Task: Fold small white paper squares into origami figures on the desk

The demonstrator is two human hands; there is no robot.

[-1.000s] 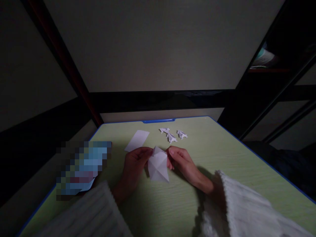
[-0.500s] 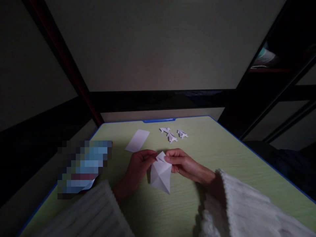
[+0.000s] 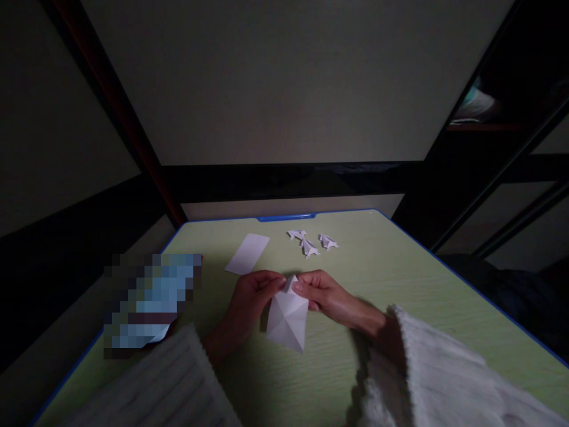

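Note:
A partly folded sheet of white paper (image 3: 288,320) hangs between my hands, with crossing creases on its lower part and a small pointed fold at the top. My left hand (image 3: 253,299) pinches its upper left edge between thumb and fingers. On the other side, my right hand (image 3: 326,295) is closed on the top, its thumb pressed over the pointed fold. Beyond them lie three small folded paper figures: one at the back (image 3: 296,234), one in front of it (image 3: 309,247) and one to the right (image 3: 328,241).
A flat rectangle of white paper (image 3: 248,254) lies behind my left hand. On the table's left side is a blurred-out bluish object (image 3: 155,302). The pale green table (image 3: 400,284) has a blue rim, and a light panel (image 3: 284,83) rises behind it.
My right thumb has moved slightly left and inward over the top of the paper. The two upper flaps are drawn together into a narrower point, and the lower sheet has shifted slightly left.

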